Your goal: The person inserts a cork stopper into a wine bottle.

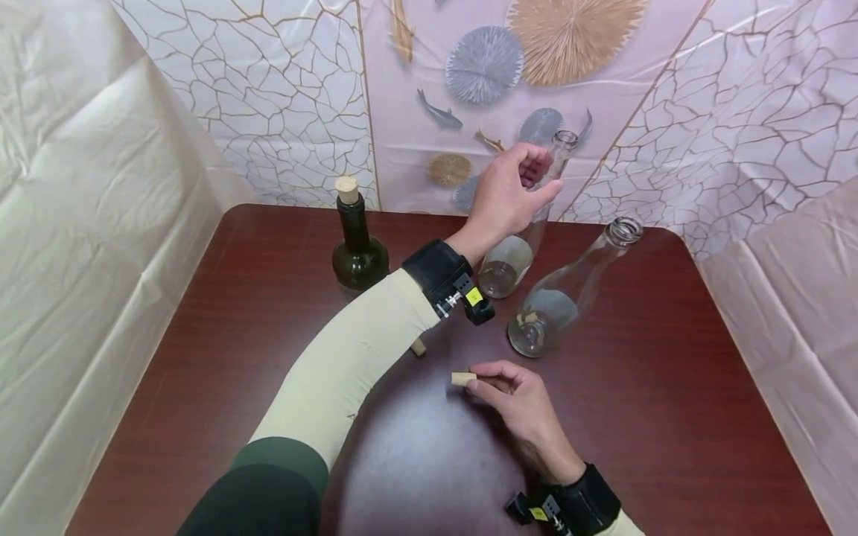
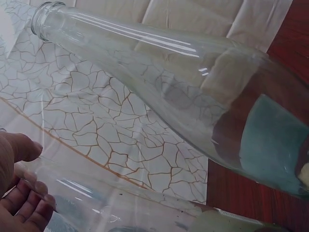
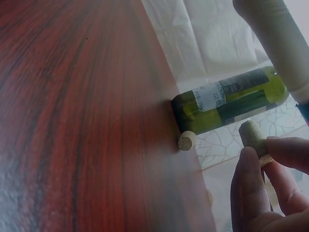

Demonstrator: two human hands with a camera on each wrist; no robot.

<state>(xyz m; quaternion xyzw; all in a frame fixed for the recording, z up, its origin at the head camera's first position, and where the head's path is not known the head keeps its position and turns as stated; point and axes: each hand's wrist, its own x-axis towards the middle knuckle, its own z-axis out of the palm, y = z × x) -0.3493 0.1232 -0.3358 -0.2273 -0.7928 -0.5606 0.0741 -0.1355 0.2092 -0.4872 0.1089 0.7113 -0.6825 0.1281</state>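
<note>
My left hand is at the neck of a clear glass bottle, its thumb straight and fingers loosely bent. In the left wrist view its fingertips overlap this bottle's side. Low over the table, my right hand pinches a small cork between thumb and fingers; the cork points away from the hand in the right wrist view. A second clear bottle stands to the right, and beige bits show through its base.
A dark green bottle with a cork in its mouth stands at the back left, partly behind my left sleeve. Another cork lies on the brown table. Patterned cloth hangs behind the table.
</note>
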